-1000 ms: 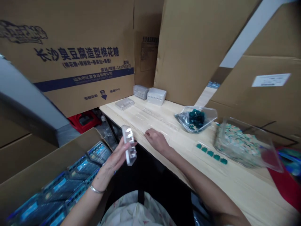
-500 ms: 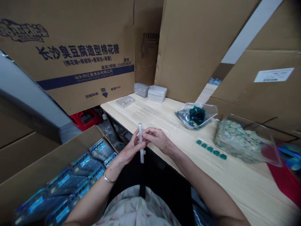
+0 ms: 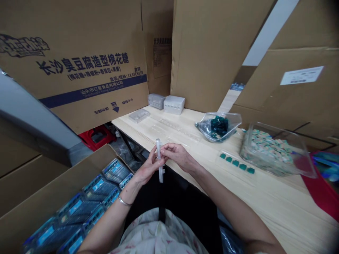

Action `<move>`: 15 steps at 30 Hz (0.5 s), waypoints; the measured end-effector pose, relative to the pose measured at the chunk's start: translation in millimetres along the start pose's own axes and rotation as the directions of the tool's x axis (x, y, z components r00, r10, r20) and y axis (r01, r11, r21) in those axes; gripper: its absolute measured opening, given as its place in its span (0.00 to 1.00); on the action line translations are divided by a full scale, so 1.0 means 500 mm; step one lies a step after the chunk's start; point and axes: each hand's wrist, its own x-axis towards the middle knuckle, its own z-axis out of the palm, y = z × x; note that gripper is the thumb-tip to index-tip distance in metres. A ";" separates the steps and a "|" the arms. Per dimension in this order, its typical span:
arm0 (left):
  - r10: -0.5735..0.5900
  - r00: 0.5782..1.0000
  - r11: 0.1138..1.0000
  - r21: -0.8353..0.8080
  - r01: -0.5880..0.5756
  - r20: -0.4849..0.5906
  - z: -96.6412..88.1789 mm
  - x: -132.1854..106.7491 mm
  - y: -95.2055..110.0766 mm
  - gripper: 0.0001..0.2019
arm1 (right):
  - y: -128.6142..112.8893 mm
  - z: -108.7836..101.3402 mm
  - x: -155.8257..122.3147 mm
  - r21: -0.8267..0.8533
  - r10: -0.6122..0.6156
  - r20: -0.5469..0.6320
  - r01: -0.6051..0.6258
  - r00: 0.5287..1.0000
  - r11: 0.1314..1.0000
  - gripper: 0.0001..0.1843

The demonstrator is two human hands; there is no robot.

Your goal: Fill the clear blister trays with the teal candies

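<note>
Holding tray (image 3: 159, 152), both hands (image 3: 148, 168); bag (image 3: 233, 121) contains green pieces (image 3: 219, 125), tub (image 3: 304, 167) mottled ones (image 3: 272, 145).

Silver bangle (image 3: 124, 202) around left wrist (image 3: 129, 193); pale floral-print garment (image 3: 156, 234); narrow black strip (image 3: 162, 214) mid-front

We are missing part of the plastic tray (image 3: 160, 173) behind the left hand (image 3: 147, 170) (the white label (image 3: 302, 75) is proving unreadable).

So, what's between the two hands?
A pale plastic tray, on edge; the head view shows the left hand gripping it, the right hand touching it.
</note>
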 end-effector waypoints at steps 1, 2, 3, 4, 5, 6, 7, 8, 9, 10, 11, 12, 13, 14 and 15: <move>0.000 1.000 1.000 -0.002 0.000 0.003 0.001 0.000 0.000 0.38 | 0.003 -0.002 0.000 0.003 -0.004 0.007 0.004 1.000 1.000 0.15; 0.001 1.000 1.000 -0.003 -0.001 0.005 0.003 0.001 0.000 0.38 | 0.005 -0.004 0.001 0.006 -0.007 0.011 0.007 1.000 1.000 0.15; 0.002 1.000 1.000 -0.004 -0.002 0.008 0.004 0.001 0.001 0.38 | 0.007 -0.006 0.001 0.008 -0.009 0.012 0.009 1.000 1.000 0.15; 0.000 1.000 1.000 -0.003 0.000 0.009 0.005 0.002 0.001 0.38 | 0.008 -0.007 0.001 0.009 -0.008 0.009 0.008 1.000 1.000 0.15; -0.002 1.000 1.000 0.000 0.002 0.011 0.005 0.002 0.001 0.37 | 0.009 -0.008 0.002 0.007 -0.005 0.003 0.005 1.000 1.000 0.14; -0.002 1.000 1.000 0.002 0.002 0.011 0.005 0.002 0.001 0.38 | 0.010 -0.008 0.002 0.004 -0.003 -0.004 0.003 1.000 1.000 0.14; -0.002 1.000 1.000 0.003 0.002 0.010 0.005 0.003 0.001 0.38 | 0.010 -0.007 0.002 0.002 0.001 -0.009 -0.001 1.000 1.000 0.14; -0.002 1.000 1.000 0.003 0.002 0.010 0.005 0.003 0.000 0.38 | 0.010 -0.006 0.002 0.002 0.006 -0.015 -0.006 1.000 1.000 0.14; -0.003 1.000 1.000 -0.001 0.003 0.010 0.005 0.003 -0.001 0.37 | 0.010 -0.005 0.002 0.005 0.009 -0.024 -0.009 1.000 1.000 0.14; -0.005 1.000 1.000 -0.012 0.005 0.008 0.005 0.002 -0.002 0.37 | 0.010 -0.004 0.002 0.007 0.010 -0.034 -0.010 0.999 1.000 0.14; -0.011 1.000 1.000 -0.029 0.011 0.006 0.006 0.002 -0.004 0.36 | 0.010 -0.002 0.001 0.009 0.008 -0.044 -0.007 0.999 1.000 0.13; -0.021 1.000 0.998 -0.052 0.021 0.006 0.007 0.002 -0.006 0.35 | 0.009 -0.001 0.001 0.011 0.005 -0.050 -0.004 0.999 1.000 0.13; -0.033 0.999 0.996 -0.078 0.033 0.007 0.009 0.002 -0.008 0.34 | 0.009 0.000 0.000 0.010 0.001 -0.055 0.000 0.998 1.000 0.12; -0.045 0.999 0.993 -0.107 0.046 0.009 0.011 0.002 -0.009 0.33 | 0.010 0.000 0.001 0.011 -0.002 -0.058 0.003 0.998 1.000 0.12; -0.056 0.998 0.989 -0.137 0.057 0.009 0.013 0.002 -0.010 0.30 | 0.010 0.000 0.001 0.013 -0.001 -0.060 0.002 0.998 1.000 0.11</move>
